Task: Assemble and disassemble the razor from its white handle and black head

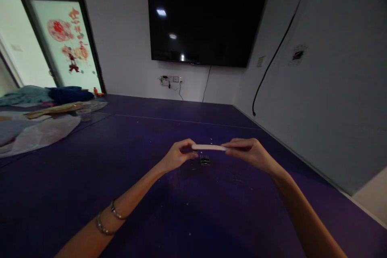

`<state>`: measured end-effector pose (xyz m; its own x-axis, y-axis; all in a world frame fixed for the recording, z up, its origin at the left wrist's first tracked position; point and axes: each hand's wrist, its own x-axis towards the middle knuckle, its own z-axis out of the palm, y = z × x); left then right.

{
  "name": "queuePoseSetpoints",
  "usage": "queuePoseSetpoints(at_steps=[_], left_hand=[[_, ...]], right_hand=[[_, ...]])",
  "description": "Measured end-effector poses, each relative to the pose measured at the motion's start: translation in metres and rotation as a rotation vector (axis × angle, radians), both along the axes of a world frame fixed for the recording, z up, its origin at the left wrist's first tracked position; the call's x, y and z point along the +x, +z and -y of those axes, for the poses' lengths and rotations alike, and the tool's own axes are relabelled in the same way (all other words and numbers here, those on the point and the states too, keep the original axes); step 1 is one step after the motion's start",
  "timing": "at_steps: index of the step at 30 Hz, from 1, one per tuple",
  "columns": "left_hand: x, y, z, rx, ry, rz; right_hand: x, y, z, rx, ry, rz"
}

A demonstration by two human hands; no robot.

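A thin, pale, slightly curved flat piece (pixel 209 147), seen edge-on, is held level between both hands above the purple surface. My left hand (pixel 179 155) pinches its left end between thumb and fingers. At the opposite end, my right hand (pixel 249 152) grips it the same way. Below the piece lies a small dark object with pale edges (pixel 204 160), too small to name. Several tiny white specks are scattered around it. Two bracelets (pixel 104 225) circle my left forearm.
The purple surface (pixel 136 185) stretches to the wall, where a black television (pixel 205 24) hangs over sockets (pixel 172 79). Clear plastic sheeting (pixel 51 131) and a dark blue cloth (pixel 71 94) lie at left. A black cable (pixel 279 46) hangs along the right wall.
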<state>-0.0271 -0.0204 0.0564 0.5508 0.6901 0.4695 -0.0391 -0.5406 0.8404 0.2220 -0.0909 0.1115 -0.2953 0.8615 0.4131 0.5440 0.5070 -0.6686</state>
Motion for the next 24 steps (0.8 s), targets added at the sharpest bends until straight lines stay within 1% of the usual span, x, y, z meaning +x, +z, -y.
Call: queuePoseSetpoints(at_steps=[6, 11, 15, 17, 21, 24], left_hand=[[-0.001, 0.001, 0.001, 0.019, 0.002, -0.002], [0.000, -0.001, -0.001, 0.008, 0.007, -0.005], [0.001, -0.006, -0.002, 0.028, 0.050, -0.016], [0.001, -0.006, -0.003, 0.033, 0.057, -0.022], [0.001, -0.003, -0.001, 0.029, 0.028, -0.024], [0.000, 0.000, 0.001, 0.028, 0.033, -0.019]], right_hand=[[0.007, -0.002, -0.003, 0.020, -0.050, 0.001], [0.002, 0.000, -0.001, 0.000, -0.007, 0.011], [0.001, -0.001, -0.001, 0.012, -0.072, 0.014], [0.001, 0.000, 0.000, 0.020, -0.076, 0.018], [0.001, 0.005, 0.006, 0.024, -0.030, 0.029], [0.000, 0.009, 0.010, 0.041, -0.058, 0.038]])
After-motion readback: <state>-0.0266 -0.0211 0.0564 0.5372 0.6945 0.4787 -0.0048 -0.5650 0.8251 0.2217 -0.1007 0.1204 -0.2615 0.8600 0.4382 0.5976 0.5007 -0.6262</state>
